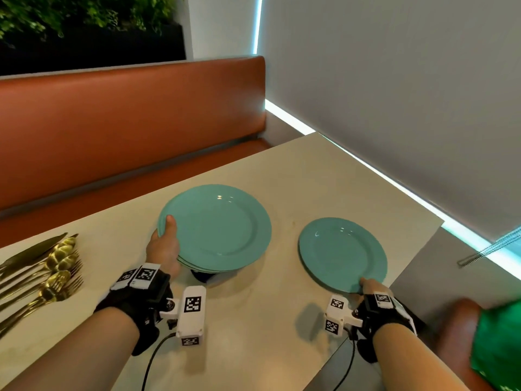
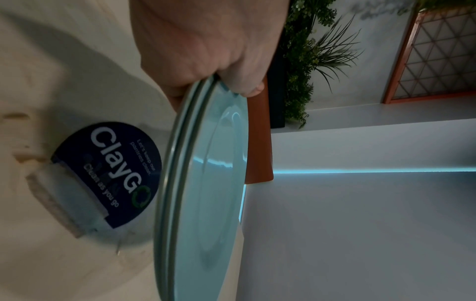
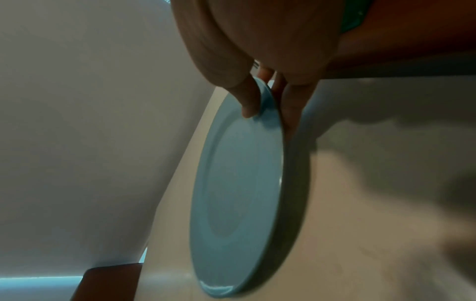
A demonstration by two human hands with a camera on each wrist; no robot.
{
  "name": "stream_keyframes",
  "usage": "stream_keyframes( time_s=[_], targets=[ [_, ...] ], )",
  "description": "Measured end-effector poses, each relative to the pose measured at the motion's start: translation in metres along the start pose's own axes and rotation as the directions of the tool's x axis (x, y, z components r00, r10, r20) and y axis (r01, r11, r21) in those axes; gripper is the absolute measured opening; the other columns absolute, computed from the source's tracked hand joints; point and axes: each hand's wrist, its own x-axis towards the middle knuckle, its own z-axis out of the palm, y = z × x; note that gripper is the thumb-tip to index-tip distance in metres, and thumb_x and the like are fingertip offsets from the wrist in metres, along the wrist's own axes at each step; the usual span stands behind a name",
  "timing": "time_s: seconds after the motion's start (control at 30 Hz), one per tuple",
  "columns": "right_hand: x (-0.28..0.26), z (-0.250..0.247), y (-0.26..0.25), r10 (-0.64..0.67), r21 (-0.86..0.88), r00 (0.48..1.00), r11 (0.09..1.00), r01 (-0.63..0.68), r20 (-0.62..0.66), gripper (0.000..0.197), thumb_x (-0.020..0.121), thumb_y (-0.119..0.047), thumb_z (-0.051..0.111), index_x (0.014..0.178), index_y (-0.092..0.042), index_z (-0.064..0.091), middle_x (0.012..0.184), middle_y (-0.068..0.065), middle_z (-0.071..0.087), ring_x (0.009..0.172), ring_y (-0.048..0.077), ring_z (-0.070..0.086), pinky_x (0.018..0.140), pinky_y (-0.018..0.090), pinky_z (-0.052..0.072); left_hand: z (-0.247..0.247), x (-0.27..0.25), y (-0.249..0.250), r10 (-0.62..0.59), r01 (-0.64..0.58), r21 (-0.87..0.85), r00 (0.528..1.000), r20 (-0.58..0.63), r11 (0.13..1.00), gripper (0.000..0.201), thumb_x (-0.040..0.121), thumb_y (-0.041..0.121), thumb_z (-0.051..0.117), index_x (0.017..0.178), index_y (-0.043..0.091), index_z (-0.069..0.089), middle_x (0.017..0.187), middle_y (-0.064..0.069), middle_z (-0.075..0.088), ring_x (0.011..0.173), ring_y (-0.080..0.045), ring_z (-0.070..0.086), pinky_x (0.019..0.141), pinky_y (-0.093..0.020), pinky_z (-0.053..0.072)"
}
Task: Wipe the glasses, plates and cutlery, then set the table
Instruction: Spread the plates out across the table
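Note:
My left hand [image 1: 166, 244] grips the near-left rim of a stack of teal plates [image 1: 217, 227], thumb on top, fingers underneath; the stack hangs above the beige table [image 1: 253, 320]. In the left wrist view the stack of plates [image 2: 206, 183] shows edge-on under my left hand [image 2: 213, 67]. My right hand [image 1: 369, 286] pinches the near rim of a single teal plate [image 1: 342, 253] near the table's right edge. The right wrist view shows the thumb [image 3: 247, 101] on top of that plate [image 3: 239, 193] and fingers below. Gold cutlery [image 1: 42, 275] lies at the far left.
A dark round "ClayGo" sign [image 2: 108, 175] in a clear stand sits on the table beneath the lifted stack. An orange bench [image 1: 127, 122] runs behind the table. A grey blind [image 1: 394, 94] borders the right side. A green cloth [image 1: 499, 348] lies on the near seat.

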Motion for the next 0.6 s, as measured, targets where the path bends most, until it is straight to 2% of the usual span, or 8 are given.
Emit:
stream_keyframes(
  time_s=[0.07,0.1,0.13,0.23,0.33,0.47,0.53,0.6],
  targets=[
    [0.012,0.002,-0.004,0.045,-0.052,0.995,0.997,-0.05,-0.094,0.046,0.086,-0.013,0.057,0.129,0.002,0.047,0.121,0.015,0.057,0.096,0.026,0.057,0.067,0.03,0.056,0.011,-0.004,0.0,0.003,-0.003,-0.006,1.0,0.002,1.0,0.068,0.087,0.062,0.049,0.14,0.02,0.042,0.131,-0.007,0.057,0.108,-0.031,0.061,0.093,-0.046,0.051],
    [0.015,0.001,-0.006,0.045,-0.035,0.989,0.998,-0.05,-0.141,0.05,0.081,-0.016,0.063,0.126,0.001,0.05,0.116,0.019,0.061,0.094,0.032,0.061,0.077,0.039,0.056,0.016,-0.004,-0.002,0.001,-0.001,-0.009,1.0,0.006,1.0,0.068,0.087,0.062,0.049,0.14,0.02,0.042,0.13,-0.007,0.057,0.107,-0.031,0.062,0.091,-0.045,0.052],
    [0.02,0.0,-0.007,0.039,-0.018,0.985,0.999,-0.043,-0.168,0.054,0.077,-0.018,0.066,0.125,0.001,0.051,0.114,0.021,0.062,0.092,0.036,0.063,0.082,0.047,0.054,0.02,-0.007,-0.002,-0.006,0.006,-0.023,1.0,0.016,1.0,0.068,0.087,0.062,0.05,0.14,0.021,0.042,0.13,-0.006,0.058,0.106,-0.031,0.062,0.087,-0.043,0.053],
    [0.031,-0.004,-0.011,0.024,0.011,0.979,1.0,-0.023,-0.205,0.062,0.068,-0.026,0.072,0.122,-0.001,0.053,0.106,0.022,0.065,0.082,0.036,0.065,0.081,0.05,0.055,0.029,-0.008,-0.007,-0.022,0.024,-0.047,0.999,0.044,0.999,0.069,0.086,0.061,0.051,0.141,0.021,0.041,0.129,-0.008,0.058,0.102,-0.031,0.063,0.079,-0.039,0.054],
    [0.041,-0.011,-0.015,-0.001,0.077,0.976,0.997,0.018,-0.22,0.067,0.061,-0.025,0.076,0.12,-0.004,0.052,0.099,0.02,0.064,0.079,0.035,0.066,0.079,0.052,0.054,0.036,-0.013,-0.01,-0.028,0.031,-0.047,0.998,0.061,0.998,0.068,0.086,0.061,0.051,0.14,0.02,0.041,0.128,-0.009,0.059,0.101,-0.031,0.063,0.081,-0.039,0.054],
    [0.056,-0.02,-0.015,-0.042,0.084,0.978,0.995,0.06,-0.203,0.09,0.05,-0.029,0.08,0.129,-0.007,0.044,0.114,0.019,0.061,0.09,0.037,0.064,0.078,0.048,0.054,0.041,-0.021,-0.014,-0.015,0.02,-0.061,0.997,0.077,0.998,0.067,0.087,0.058,0.052,0.14,0.02,0.041,0.13,-0.009,0.058,0.105,-0.032,0.062,0.088,-0.047,0.053],
    [0.038,-0.018,-0.022,-0.029,0.03,0.973,0.999,0.036,-0.228,0.089,0.059,-0.029,0.078,0.135,-0.005,0.038,0.123,0.02,0.056,0.102,0.038,0.059,0.085,0.048,0.051,0.04,-0.025,-0.016,-0.003,0.008,-0.057,0.997,0.081,0.998,0.065,0.087,0.058,0.052,0.139,0.02,0.043,0.129,-0.008,0.058,0.105,-0.032,0.062,0.085,-0.045,0.054],
    [0.018,-0.011,-0.026,-0.125,-0.145,0.956,0.985,0.088,-0.266,0.078,0.074,-0.024,0.072,0.138,-0.004,0.032,0.131,0.021,0.049,0.115,0.039,0.052,0.095,0.046,0.046,0.035,-0.027,-0.019,-0.007,0.01,-0.036,0.995,0.099,0.999,0.066,0.086,0.059,0.052,0.138,0.02,0.044,0.127,-0.007,0.06,0.103,-0.031,0.063,0.08,-0.041,0.055]
  ],
)
